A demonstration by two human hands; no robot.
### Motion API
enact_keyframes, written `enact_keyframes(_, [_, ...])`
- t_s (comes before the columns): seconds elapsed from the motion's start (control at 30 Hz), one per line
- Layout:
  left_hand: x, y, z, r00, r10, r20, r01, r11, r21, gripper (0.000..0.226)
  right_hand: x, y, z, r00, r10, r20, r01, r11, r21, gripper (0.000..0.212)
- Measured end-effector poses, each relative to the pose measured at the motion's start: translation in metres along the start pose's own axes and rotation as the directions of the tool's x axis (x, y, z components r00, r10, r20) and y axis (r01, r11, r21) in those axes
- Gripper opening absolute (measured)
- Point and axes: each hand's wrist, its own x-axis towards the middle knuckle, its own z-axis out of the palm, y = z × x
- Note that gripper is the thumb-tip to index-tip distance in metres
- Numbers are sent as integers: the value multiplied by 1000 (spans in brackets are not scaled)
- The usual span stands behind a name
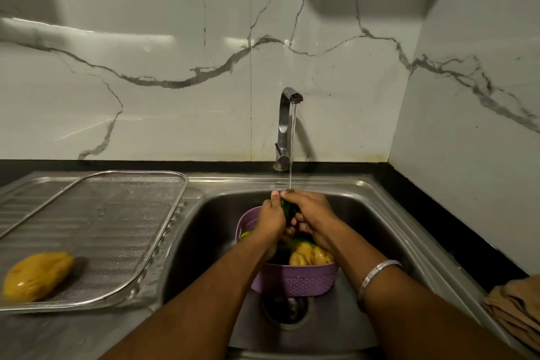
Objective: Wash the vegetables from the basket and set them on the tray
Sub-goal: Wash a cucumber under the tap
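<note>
At about 8 o'clock a yellow pepper point(36, 276) lies on the mesh tray point(163, 231), which stands on the steel desk point(87, 330) left of the sink point(388, 231). In the middle, both hands grip one green vegetable point(287, 208) under the water stream point(292, 149), over the purple basket point(295, 280): the left hand point(270, 221) is curled around its lower part and the right hand point(314, 218) pinches its top, with the long axis running nearly from 12 to 6 o'clock. The tray lies at 9 o'clock from the hands, so I judge the left hand is nearer for carrying the vegetable there, while another yellow pepper point(309, 254) waits in the basket.
</note>
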Motion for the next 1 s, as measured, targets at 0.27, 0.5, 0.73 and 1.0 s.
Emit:
enact_keyframes(0.27, [-1, 3, 2, 995, 93, 38, -97, 987, 127, 49, 12, 0, 1, 970, -59, -234, 74, 996, 56, 23])
enact_keyframes(0.5, [5, -5, -3, 990, 136, -39, -125, 971, 204, 39, 9, 1, -2, 999, -25, 44, 24, 1000, 13, 15])
enact_keyframes(0.73, [5, -10, 1, 994, 103, -37, -95, 981, 168, 36, 19, 5, -2, 984, -92, -154, 87, 995, -42, 23])
enact_keyframes(1.0, [3, -5, -5, 1000, -10, 7, 9, 992, 128, 39, 10, 1, -7, 993, -87, -79, 82, 994, -65, 17])
